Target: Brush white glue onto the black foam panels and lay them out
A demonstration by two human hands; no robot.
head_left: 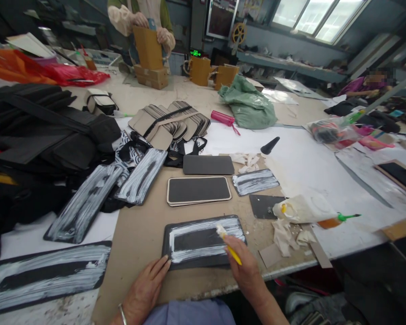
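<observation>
In front of me a black rectangular panel (pixel 196 239) with rounded corners lies flat, with streaky white paste brushed along its edges and a dark bare middle. My right hand (pixel 243 266) is closed around a yellow-handled brush (pixel 236 256), whose white-coated bristles touch the paste on the panel's right part. My left hand (pixel 148 282) rests with its fingers stretched out at the panel's lower left corner. Beyond it sit a beige-edged board with a dark top (pixel 199 189) and a dark grey panel (pixel 208 165). A smaller pasted panel (pixel 256 181) is to their right.
More pasted panels (pixel 83 203) lie to the left beside black bags (pixel 47 131). A pale paste container (pixel 301 208) lies at right among scraps. Behind are bundled boards (pixel 176 119) and a green bag (pixel 248 104). Across the table a person (pixel 142 31) handles a tan box (pixel 149 48).
</observation>
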